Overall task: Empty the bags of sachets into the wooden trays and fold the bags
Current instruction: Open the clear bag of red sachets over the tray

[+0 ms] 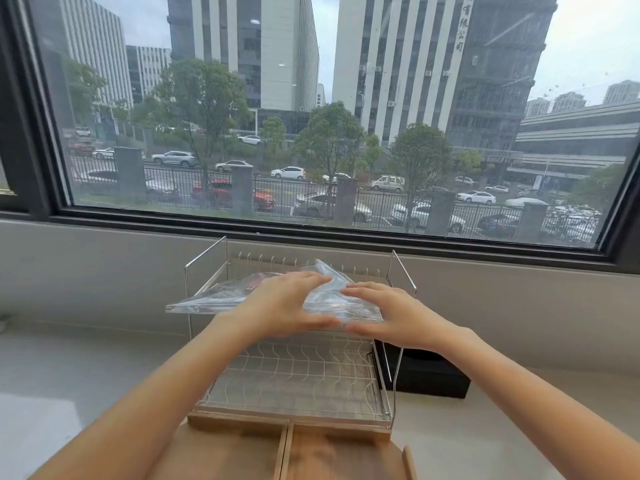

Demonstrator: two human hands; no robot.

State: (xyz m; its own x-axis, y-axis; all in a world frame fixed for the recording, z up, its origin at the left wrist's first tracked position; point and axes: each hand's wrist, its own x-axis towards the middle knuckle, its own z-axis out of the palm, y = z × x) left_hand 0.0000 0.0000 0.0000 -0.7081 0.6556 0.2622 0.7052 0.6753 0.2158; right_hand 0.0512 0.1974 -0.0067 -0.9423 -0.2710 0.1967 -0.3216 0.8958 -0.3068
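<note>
Currently, fingers: spread flat on both hands, not curled shut; thumbs tucked at the bag's near edge.
left hand [291,303]: palm laid on top of the clear plastic bag [207,299], fingertips aimed to 1 o'clock.
right hand [384,313]: palm laid on the bag's 3 o'clock end, fingertips aimed to 10 o'clock, almost met by the left fingertips.
bag: lies flattened across the upper tier of the wire rack [298,375]; 9 o'clock end juts past the rack frame; far edge is peaked up at 12 o'clock; something reddish is seen through it, kind cannot be told.
rack: two tiers, lower tier bare wire.
wooden trays [332,452]: two seen side by side at 6 o'clock, under the rack's near edge.
black box [429,375]: at 3 o'clock, just beside the rack.
counter [69,375]: pale, carries all of it.
window [311,116]: at 12 o'clock, behind the rack.
</note>
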